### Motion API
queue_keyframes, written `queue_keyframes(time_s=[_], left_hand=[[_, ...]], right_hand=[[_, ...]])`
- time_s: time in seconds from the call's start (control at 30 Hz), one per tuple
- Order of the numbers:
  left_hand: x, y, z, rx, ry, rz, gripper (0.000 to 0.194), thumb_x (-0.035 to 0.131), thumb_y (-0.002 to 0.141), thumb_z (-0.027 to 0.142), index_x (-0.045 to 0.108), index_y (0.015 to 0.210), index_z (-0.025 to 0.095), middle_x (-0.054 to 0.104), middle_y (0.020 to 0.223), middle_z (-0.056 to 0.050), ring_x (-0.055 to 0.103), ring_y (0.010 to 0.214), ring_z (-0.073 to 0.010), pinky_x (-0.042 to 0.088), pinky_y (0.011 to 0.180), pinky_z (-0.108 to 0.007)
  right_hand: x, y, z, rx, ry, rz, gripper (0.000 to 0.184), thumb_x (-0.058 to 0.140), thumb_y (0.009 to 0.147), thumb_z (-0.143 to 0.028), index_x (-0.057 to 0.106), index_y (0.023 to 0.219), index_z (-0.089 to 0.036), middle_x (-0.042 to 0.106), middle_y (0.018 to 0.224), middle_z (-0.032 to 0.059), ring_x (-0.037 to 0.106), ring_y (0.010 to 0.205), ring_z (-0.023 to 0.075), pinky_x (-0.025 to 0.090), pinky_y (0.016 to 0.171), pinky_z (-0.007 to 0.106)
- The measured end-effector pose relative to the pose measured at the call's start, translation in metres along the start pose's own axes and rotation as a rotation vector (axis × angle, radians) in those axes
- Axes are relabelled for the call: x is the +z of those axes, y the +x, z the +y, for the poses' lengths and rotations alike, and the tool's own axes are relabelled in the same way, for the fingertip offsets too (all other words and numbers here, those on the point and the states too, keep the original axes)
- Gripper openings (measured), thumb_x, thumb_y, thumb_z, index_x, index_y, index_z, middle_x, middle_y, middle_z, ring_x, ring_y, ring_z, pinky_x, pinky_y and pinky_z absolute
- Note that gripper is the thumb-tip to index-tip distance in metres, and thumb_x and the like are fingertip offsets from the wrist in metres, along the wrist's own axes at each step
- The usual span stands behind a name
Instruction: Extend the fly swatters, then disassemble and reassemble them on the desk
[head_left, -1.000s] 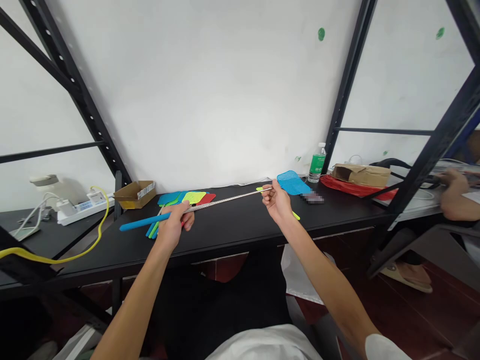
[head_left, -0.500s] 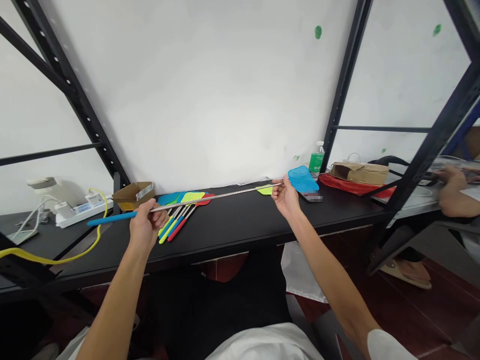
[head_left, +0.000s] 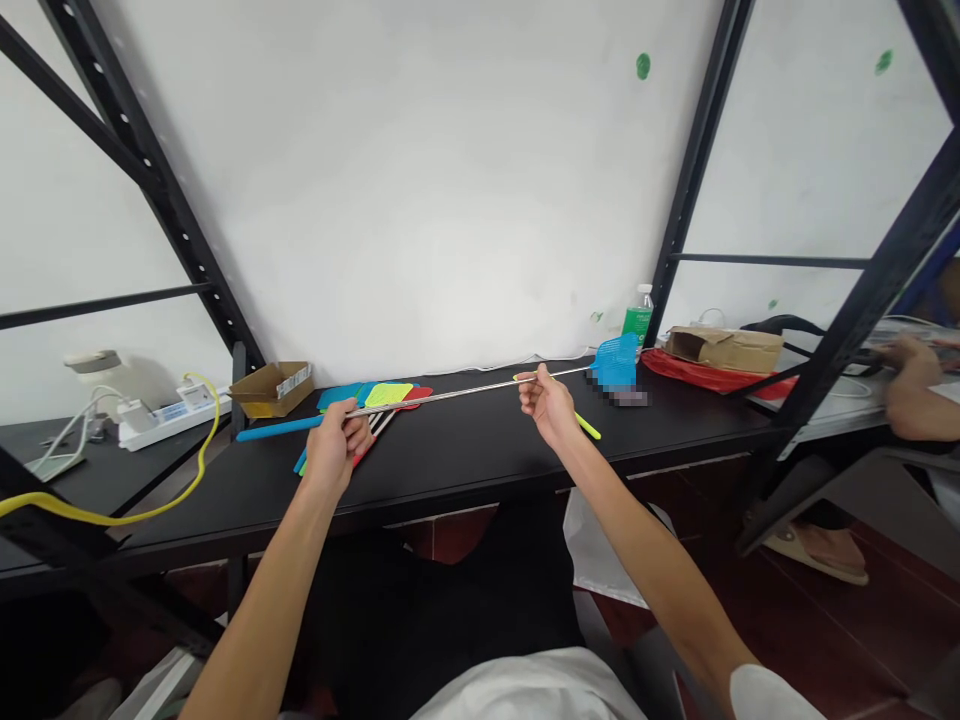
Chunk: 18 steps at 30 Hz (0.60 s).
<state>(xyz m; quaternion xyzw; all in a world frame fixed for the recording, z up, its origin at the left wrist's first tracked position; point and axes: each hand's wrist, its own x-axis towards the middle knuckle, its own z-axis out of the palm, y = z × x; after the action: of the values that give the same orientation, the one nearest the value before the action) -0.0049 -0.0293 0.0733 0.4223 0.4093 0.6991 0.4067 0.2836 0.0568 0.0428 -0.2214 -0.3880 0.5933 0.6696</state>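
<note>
A long blue fly swatter (head_left: 616, 365) with a thin metal rod lies level across both my hands, above the black table. My left hand (head_left: 332, 442) is closed round the rod just beside the blue handle. My right hand (head_left: 553, 410) pinches the rod between thumb and fingers, a short way left of the mesh head. Behind my left hand, several fly swatters (head_left: 391, 396) in blue, yellow-green and red lie in a fanned pile, their handles partly hidden. A yellow-green swatter (head_left: 589, 427) lies behind my right hand, which hides most of it.
An open cardboard box (head_left: 271, 390) stands left of the pile, near a white power strip (head_left: 176, 420) and yellow cable (head_left: 201, 455). A green-labelled bottle (head_left: 637, 318) stands at the back right. Black posts (head_left: 694, 150) frame the table (head_left: 465, 450). A co-worker's arm (head_left: 911, 385) shows far right.
My left hand and the blue handle have moved right, closer to my right hand. My right hand has shifted slightly left and down, leaving more rod between it and the swatter's head, which has turned.
</note>
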Motion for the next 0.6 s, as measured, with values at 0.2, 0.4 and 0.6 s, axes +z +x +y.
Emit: queue_keyframes(time_s=[0.2,0.4,0.6], left_hand=[[-0.029,0.014,0.008,0.053,-0.075,0.052,0.044,0.059,0.079,0.027,0.026,0.052,0.022,0.02,0.043,0.008,0.021,0.037,-0.0078,0.027,0.04,-0.025],[-0.059,0.025,0.009,0.076,-0.054,0.078,0.045,0.058,0.081,0.028,0.027,0.049,0.021,0.023,0.039,0.006,0.022,0.036,-0.0083,0.027,0.042,-0.026],[-0.077,0.032,0.009,0.105,-0.007,0.004,0.047,0.055,0.083,0.03,0.027,0.046,0.021,0.022,0.037,0.005,0.024,0.035,-0.009,0.029,0.044,-0.027]], right_hand=[[-0.03,0.017,-0.023,-0.033,0.037,0.201,0.038,0.062,0.091,-0.047,0.067,0.073,-0.014,0.055,0.054,-0.0012,0.049,0.046,0.0078,0.035,0.04,0.019],[-0.055,0.028,-0.033,-0.037,0.027,0.279,0.039,0.062,0.091,-0.047,0.066,0.07,-0.014,0.053,0.053,-0.0021,0.048,0.046,0.0069,0.035,0.039,0.018],[-0.055,0.03,-0.03,-0.038,0.015,0.278,0.038,0.064,0.089,-0.048,0.066,0.07,-0.015,0.054,0.054,-0.0017,0.049,0.047,0.0072,0.036,0.04,0.018]])
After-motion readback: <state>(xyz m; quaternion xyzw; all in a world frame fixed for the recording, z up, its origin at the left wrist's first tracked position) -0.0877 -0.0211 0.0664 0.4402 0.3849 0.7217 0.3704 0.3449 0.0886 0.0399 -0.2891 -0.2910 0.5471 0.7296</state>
